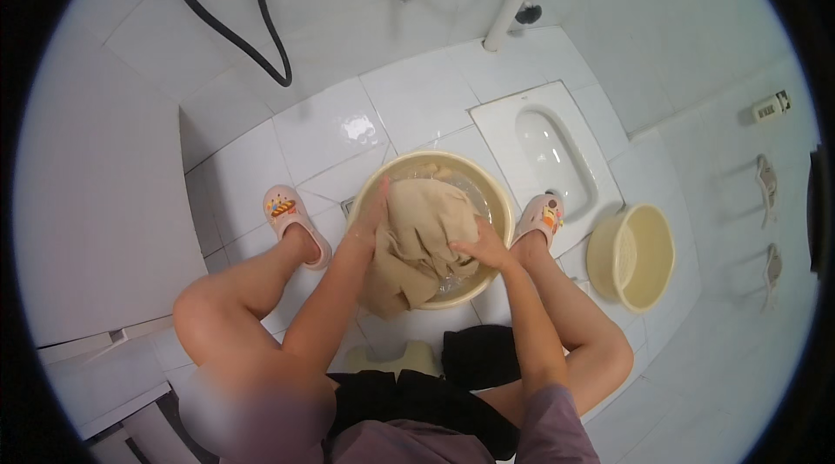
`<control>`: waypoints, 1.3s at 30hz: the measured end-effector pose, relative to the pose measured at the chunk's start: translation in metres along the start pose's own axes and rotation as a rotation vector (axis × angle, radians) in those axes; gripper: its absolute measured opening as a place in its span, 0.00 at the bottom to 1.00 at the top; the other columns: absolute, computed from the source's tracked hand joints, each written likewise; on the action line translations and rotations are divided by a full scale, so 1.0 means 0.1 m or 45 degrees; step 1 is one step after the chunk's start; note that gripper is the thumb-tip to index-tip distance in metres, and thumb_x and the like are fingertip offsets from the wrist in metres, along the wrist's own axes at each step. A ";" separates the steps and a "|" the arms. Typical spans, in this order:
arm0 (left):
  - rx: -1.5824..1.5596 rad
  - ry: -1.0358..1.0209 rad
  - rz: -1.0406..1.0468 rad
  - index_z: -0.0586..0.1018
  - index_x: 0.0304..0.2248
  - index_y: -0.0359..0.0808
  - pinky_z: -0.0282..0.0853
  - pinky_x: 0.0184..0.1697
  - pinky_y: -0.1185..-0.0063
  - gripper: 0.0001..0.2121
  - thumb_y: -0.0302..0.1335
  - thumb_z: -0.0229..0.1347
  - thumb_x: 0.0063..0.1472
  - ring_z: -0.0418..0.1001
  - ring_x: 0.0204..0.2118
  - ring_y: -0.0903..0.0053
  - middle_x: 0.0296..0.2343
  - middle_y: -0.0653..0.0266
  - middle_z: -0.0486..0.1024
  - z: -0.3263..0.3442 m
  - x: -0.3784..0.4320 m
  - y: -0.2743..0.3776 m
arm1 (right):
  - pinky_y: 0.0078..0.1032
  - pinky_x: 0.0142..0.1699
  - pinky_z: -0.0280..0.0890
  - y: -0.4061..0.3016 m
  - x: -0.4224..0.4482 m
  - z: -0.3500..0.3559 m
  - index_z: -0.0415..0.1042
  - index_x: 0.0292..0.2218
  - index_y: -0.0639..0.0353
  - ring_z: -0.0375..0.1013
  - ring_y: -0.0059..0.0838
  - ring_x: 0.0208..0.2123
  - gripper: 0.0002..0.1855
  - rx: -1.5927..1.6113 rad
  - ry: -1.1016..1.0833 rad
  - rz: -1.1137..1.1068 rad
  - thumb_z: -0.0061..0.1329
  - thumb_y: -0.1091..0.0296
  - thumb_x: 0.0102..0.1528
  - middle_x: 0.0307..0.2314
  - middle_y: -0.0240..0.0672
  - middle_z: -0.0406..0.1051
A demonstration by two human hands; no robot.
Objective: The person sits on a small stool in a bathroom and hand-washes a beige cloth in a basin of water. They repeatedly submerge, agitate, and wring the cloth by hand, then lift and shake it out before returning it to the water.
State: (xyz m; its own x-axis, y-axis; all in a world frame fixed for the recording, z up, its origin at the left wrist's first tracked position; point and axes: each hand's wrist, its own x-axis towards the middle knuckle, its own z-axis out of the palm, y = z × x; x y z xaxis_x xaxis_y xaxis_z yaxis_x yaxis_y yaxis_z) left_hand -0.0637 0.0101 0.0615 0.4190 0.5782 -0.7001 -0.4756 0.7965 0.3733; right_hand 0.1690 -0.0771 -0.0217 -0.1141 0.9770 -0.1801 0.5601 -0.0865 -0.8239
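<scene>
A wet beige cloth [427, 216], bunched up, lies in a cream plastic basin [505, 203] that holds water. One end of the cloth hangs over the basin's near left rim. At the right side of the cloth, my right hand [484, 245] grips a fold, thumb on top. Along the left side, my left hand [373, 213] rests against the fabric with its fingers pointing away from me; its thumb and palm are hidden. Suds or bubbles show on the water around the cloth.
A squat toilet pan [483, 115] lies beyond the basin to the right. A second cream basin [665, 255] tilts on its side there. My clogs [282, 203] flank the washing basin. A small stool [421, 353] and black fabric [479, 353] are close to me. A black hose [222, 33] hangs at upper left.
</scene>
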 end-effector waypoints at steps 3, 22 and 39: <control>0.205 -0.045 0.047 0.66 0.46 0.36 0.64 0.45 0.72 0.23 0.42 0.48 0.56 0.67 0.42 0.70 0.40 0.58 0.68 -0.24 0.17 -0.03 | 0.26 0.55 0.49 0.04 -0.06 0.22 0.58 0.50 0.64 0.56 0.41 0.52 0.33 0.275 0.163 0.078 0.51 0.62 0.44 0.49 0.48 0.58; 0.119 0.373 0.323 0.71 0.40 0.32 0.61 0.42 0.78 0.17 0.37 0.43 0.59 0.67 0.37 0.74 0.36 0.60 0.70 -0.04 0.52 -0.76 | 0.34 0.27 0.61 -0.89 0.70 0.63 0.69 0.24 0.68 0.67 0.46 0.20 0.18 0.353 0.943 0.149 0.49 0.58 0.46 0.17 0.44 0.68; -0.040 0.008 0.059 0.69 0.43 0.33 0.62 0.44 0.78 0.23 0.45 0.46 0.57 0.68 0.39 0.74 0.36 0.62 0.71 0.14 0.12 -0.44 | 0.29 0.40 0.63 -0.55 0.30 0.11 0.67 0.39 0.70 0.69 0.31 0.35 0.24 1.304 0.786 0.560 0.53 0.59 0.46 0.34 0.43 0.69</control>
State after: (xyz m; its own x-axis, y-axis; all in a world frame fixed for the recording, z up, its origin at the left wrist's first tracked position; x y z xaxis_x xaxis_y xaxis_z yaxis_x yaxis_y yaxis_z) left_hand -0.0268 -0.0151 0.0451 0.3914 0.6130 -0.6864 -0.5186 0.7630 0.3858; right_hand 0.1256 -0.0455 0.0125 0.4729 0.7319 -0.4906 -0.4647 -0.2659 -0.8446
